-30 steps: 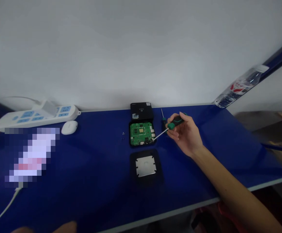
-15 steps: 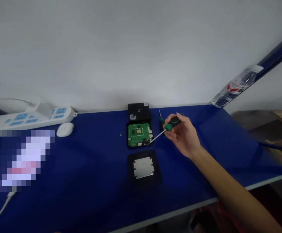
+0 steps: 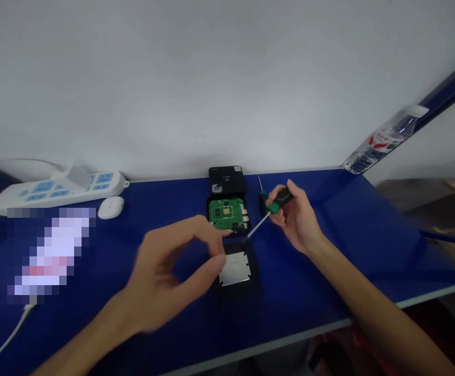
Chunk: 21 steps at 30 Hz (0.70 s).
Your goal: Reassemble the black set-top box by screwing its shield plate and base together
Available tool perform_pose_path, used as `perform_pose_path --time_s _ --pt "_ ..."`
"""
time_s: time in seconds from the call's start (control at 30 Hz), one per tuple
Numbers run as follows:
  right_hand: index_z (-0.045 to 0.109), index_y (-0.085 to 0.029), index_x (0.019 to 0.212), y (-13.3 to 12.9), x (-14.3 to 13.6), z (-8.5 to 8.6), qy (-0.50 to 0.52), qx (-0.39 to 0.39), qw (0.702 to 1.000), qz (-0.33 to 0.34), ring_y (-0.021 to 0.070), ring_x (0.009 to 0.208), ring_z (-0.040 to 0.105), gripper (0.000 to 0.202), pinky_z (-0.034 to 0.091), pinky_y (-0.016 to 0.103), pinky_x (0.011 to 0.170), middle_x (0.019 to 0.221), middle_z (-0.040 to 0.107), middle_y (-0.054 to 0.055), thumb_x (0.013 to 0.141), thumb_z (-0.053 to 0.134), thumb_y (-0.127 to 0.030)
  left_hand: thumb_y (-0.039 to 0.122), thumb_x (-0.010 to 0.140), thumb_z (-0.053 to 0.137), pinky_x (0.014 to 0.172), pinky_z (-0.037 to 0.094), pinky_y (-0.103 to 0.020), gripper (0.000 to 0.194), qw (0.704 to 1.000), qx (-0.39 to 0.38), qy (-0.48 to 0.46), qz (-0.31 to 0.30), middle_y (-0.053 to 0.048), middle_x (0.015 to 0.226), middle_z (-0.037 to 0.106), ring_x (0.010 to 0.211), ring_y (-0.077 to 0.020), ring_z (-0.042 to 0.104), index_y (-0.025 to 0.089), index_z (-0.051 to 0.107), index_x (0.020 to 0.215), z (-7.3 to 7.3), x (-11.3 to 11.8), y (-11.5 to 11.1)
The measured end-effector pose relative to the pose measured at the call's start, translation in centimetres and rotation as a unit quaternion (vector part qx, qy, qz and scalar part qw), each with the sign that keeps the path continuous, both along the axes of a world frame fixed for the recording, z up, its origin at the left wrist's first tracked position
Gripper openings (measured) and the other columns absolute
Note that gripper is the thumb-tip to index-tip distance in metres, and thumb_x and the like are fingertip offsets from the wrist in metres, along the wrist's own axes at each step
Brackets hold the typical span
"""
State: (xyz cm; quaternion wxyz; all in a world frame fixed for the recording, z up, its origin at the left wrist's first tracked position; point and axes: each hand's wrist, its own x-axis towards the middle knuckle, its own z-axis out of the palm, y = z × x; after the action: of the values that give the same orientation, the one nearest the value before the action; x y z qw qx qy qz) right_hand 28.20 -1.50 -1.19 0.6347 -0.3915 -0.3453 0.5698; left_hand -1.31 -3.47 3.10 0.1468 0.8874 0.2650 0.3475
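Head view: your hands near the circuit board [image 3: 235,209];
left hand [image 3: 159,277] thumb and forefinger apart; right hand [image 3: 300,219] clamped round a screwdriver [image 3: 283,197].

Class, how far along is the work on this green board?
Done: the black case is open, its green board bare; a panel with a metal plate lies apart.
In hand: the right hand holds a screwdriver; the left hand, seemingly empty, reaches toward the board.
Left: the board sits in the uncovered case; further steps cannot be told.
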Motion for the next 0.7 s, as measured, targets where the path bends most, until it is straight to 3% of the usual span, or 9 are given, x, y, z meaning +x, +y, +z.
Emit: perform_pose_path --time_s 0.07,0.13,0.17,0.23,0.37,0.47,0.7 --pt "0.071 -0.023 0.076 -0.1 -0.3 0.3 -0.028 0.03 0.999 -0.02 0.0134 0.054 0.04 0.051 0.03 0.028 0.047 0.069 0.053 0.001 0.106 0.064 -0.064 0.022 0.098 0.074 0.089 0.061 -0.039 0.01 1.0 -0.012 0.008 -0.022 -0.006 0.106 0.075 0.099 -0.0232 0.071 0.025 0.071 0.108 -1.2 0.9 1.4" --pt "0.068 -0.023 0.073 -0.3 -0.7 0.9 -0.062 0.066 0.996 -0.023 0.0158 0.058 0.046 0.056 0.037 0.03 0.053 0.068 0.056 0.003 0.109 0.058 -0.064 0.02 0.097 0.075 0.102 0.056 -0.046 0.015 0.999 -0.004 0.02 -0.043 -0.006 0.109 0.075 0.109 -0.0251 0.07 0.024 0.07 0.111 -2.5 1.6 2.8" --pt "0.067 -0.024 0.072 -0.3 -0.9 1.2 -0.08 0.082 0.993 -0.021 0.0172 0.06 0.049 0.057 0.041 0.031 0.057 0.067 0.058 0.003 0.11 0.055 -0.064 0.023 0.096 0.078 0.112 0.051 -0.052 0.019 0.998 -0.002 0.031 -0.05 -0.006 0.111 0.075 0.113 -0.0267 0.068 0.024 0.07 0.113 -3.0 1.8 3.3" --pt "0.066 -0.024 0.072 -0.4 -1.3 2.1 -0.112 0.109 0.988 -0.015 0.0196 0.065 0.055 0.058 0.047 0.034 0.063 0.068 0.063 0.005 0.111 0.054 -0.065 0.031 0.092 0.084 0.117 0.043 -0.058 0.029 0.997 -0.004 0.056 -0.054 -0.007 0.115 0.075 0.117 -0.0296 0.067 0.025 0.071 0.117 -3.5 1.8 3.5" --pt "0.069 -0.023 0.08 -0.3 -2.3 3.7 -0.131 0.126 0.983 0.017 0.0195 0.066 0.06 0.047 0.049 0.033 0.063 0.073 0.067 0.005 0.11 0.06 -0.059 0.044 0.084 0.09 0.104 0.042 -0.056 0.05 0.991 -0.042 0.119 -0.048 -0.008 0.12 0.075 0.114 -0.0332 0.064 0.026 0.07 0.127 -3.3 1.4 2.3" --pt "0.069 -0.023 0.078 0.2 -2.9 4.1 -0.122 0.138 0.982 0.034 0.018 0.06 0.056 0.052 0.046 0.032 0.06 0.069 0.063 0.004 0.113 0.052 -0.058 0.04 0.082 0.09 0.099 0.042 -0.053 0.05 0.986 -0.067 0.148 -0.043 -0.008 0.119 0.074 0.111 -0.0328 0.062 0.025 0.069 0.125 -3.2 1.4 1.4" --pt "0.069 -0.021 0.062 0.9 -2.8 1.9 -0.164 0.105 0.98 -0.03 0.015 0.054 0.047 0.069 0.033 0.031 0.051 0.06 0.055 0.003 0.111 0.053 -0.066 0.035 0.076 0.088 0.093 0.038 -0.048 0.049 0.981 -0.104 0.16 -0.029 -0.007 0.115 0.07 0.107 -0.0311 0.059 0.023 0.065 0.118 -4.0 2.0 0.9"
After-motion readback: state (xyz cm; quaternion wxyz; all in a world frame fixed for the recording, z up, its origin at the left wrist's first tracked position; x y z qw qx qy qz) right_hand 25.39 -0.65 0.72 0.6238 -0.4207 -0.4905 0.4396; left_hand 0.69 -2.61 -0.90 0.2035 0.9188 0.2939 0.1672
